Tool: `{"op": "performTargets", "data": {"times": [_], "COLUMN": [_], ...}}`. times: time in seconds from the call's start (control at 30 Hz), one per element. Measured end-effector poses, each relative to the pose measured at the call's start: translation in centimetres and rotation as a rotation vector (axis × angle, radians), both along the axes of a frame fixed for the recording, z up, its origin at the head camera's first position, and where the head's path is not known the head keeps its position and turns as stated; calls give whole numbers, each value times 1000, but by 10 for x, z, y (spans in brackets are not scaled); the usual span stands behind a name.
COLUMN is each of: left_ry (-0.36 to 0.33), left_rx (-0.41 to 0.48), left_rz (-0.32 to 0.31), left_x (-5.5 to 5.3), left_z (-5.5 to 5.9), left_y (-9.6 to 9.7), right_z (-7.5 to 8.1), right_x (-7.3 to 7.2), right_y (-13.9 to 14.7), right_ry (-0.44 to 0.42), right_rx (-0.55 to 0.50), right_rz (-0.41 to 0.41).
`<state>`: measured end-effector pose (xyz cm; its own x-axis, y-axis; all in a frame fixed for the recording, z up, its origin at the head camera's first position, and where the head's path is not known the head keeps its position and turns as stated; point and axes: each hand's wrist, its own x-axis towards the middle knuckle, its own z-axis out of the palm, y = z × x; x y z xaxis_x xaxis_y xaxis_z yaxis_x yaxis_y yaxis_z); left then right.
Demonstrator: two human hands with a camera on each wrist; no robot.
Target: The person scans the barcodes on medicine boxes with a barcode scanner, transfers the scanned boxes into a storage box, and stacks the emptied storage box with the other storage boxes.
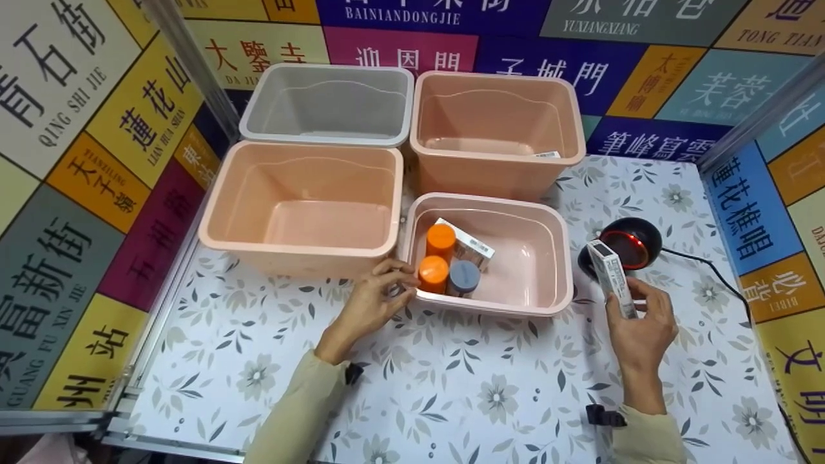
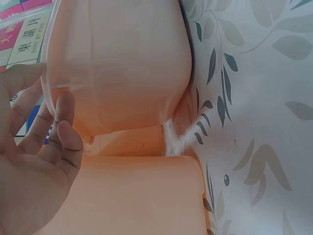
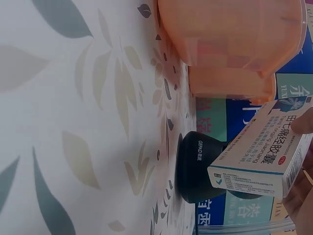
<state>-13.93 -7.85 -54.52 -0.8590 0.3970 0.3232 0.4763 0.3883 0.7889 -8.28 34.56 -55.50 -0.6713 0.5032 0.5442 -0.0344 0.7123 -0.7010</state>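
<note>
My right hand (image 1: pixel 641 325) holds a small white medicine box (image 1: pixel 609 274) between thumb and fingers, tilted up beside a black scanner (image 1: pixel 628 243) with a red glowing ring. Printed Chinese text covers the face of the medicine box (image 3: pixel 264 147) in the right wrist view. With thumb and fingers, my left hand (image 1: pixel 377 293) pinches the left front rim of a pink bin (image 1: pixel 522 283). Inside that bin are two orange-capped bottles (image 1: pixel 441 238), a grey-capped bottle (image 1: pixel 464 276) and another white box (image 1: pixel 474 243). The left wrist view shows the fingers at the bin's rim (image 2: pixel 46 88).
Behind the pink bin stands a deeper peach bin (image 1: pixel 496 174), with a bit of a white box visible inside. To the left are another peach bin (image 1: pixel 300 248) and a grey bin (image 1: pixel 329 103). The scanner's cable (image 1: pixel 702 259) runs right. Printed panels wall in the table.
</note>
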Motion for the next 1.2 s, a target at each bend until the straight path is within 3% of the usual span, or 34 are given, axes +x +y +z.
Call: {"op": "performTargets", "data": {"times": [0.33,0.77,1.2], "left_ry": [-1,12,-41], "left_rx": [10,-17,18], "left_rz": [-14,0,-23], "left_x": [-1,-1,0], "left_z": [-1,1,0], "left_y": [-1,-2,-2], "right_z": [-2,-2,-3], "right_x": [-2,-3,-1], "right_y": [-2,-4,-3], "right_ry": [-47,-47,-87], "right_rx": [-24,1,-7], "right_rz": [7,22,24]}}
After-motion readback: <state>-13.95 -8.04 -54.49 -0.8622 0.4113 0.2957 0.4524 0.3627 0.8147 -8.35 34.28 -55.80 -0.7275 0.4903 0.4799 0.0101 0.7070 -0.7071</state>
